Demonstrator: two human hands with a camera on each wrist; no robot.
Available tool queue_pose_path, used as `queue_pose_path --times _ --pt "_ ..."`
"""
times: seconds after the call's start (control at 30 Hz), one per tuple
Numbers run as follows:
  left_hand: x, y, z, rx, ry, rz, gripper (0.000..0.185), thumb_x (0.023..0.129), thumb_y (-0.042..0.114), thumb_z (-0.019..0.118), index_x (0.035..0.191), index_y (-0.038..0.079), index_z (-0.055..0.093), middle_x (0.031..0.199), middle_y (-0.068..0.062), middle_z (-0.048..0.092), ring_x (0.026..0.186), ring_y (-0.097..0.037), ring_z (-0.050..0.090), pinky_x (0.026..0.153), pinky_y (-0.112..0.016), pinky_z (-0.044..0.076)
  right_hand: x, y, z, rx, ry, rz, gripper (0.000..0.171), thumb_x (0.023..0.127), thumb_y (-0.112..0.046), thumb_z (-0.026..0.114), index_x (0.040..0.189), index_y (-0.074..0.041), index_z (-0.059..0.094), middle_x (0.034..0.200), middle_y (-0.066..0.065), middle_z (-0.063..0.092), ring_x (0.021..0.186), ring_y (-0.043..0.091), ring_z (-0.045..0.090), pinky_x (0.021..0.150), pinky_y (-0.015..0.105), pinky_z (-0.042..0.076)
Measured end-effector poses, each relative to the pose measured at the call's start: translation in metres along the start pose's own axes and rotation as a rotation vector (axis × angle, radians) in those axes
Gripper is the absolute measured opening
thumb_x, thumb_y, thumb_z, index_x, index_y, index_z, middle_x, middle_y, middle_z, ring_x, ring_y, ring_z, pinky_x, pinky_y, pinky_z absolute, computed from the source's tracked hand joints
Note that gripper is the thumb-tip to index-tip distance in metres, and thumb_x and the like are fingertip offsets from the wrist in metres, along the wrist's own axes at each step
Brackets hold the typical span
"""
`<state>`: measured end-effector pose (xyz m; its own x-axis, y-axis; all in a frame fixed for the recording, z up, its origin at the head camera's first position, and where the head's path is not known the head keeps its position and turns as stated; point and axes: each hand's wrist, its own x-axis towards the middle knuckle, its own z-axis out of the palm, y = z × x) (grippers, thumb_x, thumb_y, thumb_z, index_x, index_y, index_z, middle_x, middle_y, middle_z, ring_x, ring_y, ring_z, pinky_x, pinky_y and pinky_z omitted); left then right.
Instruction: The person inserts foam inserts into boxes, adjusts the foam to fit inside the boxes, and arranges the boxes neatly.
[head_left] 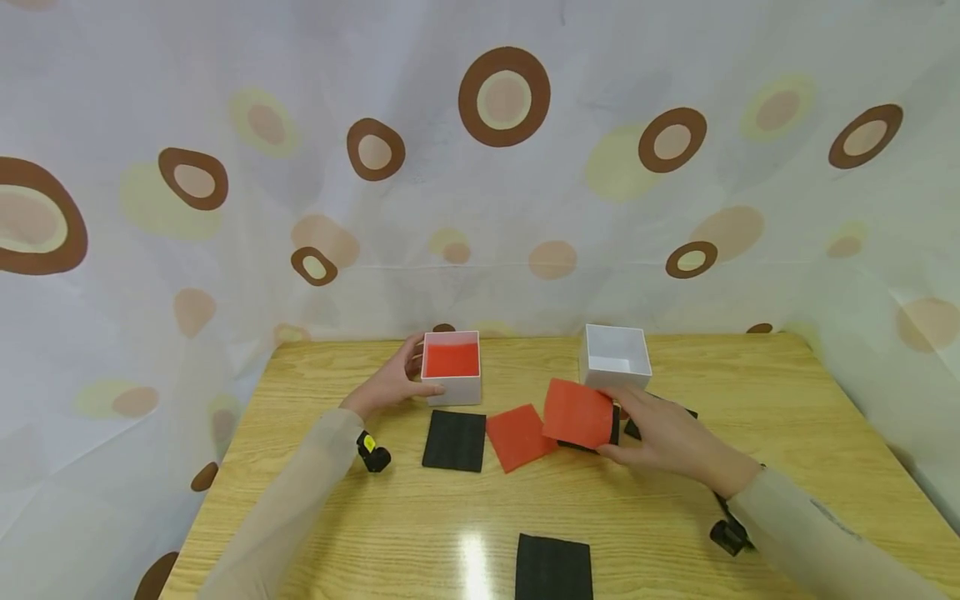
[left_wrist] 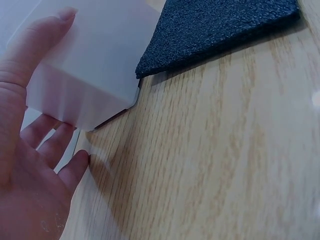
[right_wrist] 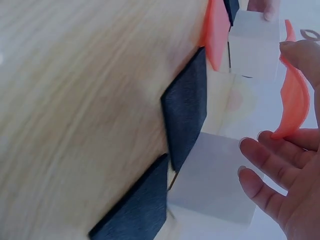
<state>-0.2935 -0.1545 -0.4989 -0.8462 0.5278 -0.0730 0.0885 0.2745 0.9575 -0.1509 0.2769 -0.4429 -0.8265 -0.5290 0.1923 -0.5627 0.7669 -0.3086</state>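
My left hand holds the left side of a white open box, thumb along its front wall and fingers behind. A red foam square shows inside that box. In the left wrist view the thumb presses the wall of the box, beside a black foam square. My right hand pinches a red foam square by its edges, above the table. The right wrist view shows this held square bent between thumb and fingertips. A black foam square lies partly hidden beneath it.
A second white box stands at the back right. Flat on the wooden table lie another red square, a black square, one near the front and one partly behind my right hand. A patterned curtain hangs behind.
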Motion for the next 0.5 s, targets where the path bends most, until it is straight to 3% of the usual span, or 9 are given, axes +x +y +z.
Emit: queue_pose_path --times 0.13,0.4,0.5 --pt "0.000 -0.001 0.000 0.000 0.003 0.001 0.103 0.087 0.013 0.086 0.164 0.020 0.018 0.164 -0.010 0.035 0.149 -0.035 0.038 0.118 -0.053 0.038 0.011 -0.003 0.000 0.021 -0.018 0.010 0.077 0.088 -0.041 0.084 0.150 -0.009 0.048 0.141 0.011 0.059 0.104 0.022 0.066 0.076 0.038 0.058" --pt "0.000 0.000 0.001 -0.018 -0.004 0.002 0.105 0.088 0.012 0.085 0.166 0.017 0.014 0.164 -0.011 0.035 0.148 -0.034 0.040 0.116 -0.053 0.040 0.033 -0.006 0.002 0.006 -0.040 0.026 0.077 0.089 -0.047 0.081 0.146 -0.004 0.052 0.117 0.004 0.063 0.090 0.017 0.062 0.071 0.032 0.054" --pt "0.000 0.001 0.001 -0.009 -0.005 0.004 0.105 0.088 0.013 0.085 0.166 0.015 0.014 0.165 -0.011 0.034 0.149 -0.035 0.039 0.117 -0.052 0.040 0.042 -0.008 0.001 0.020 -0.042 0.021 0.076 0.090 -0.049 0.079 0.145 -0.005 0.052 0.116 0.002 0.062 0.088 0.016 0.062 0.068 0.029 0.051"
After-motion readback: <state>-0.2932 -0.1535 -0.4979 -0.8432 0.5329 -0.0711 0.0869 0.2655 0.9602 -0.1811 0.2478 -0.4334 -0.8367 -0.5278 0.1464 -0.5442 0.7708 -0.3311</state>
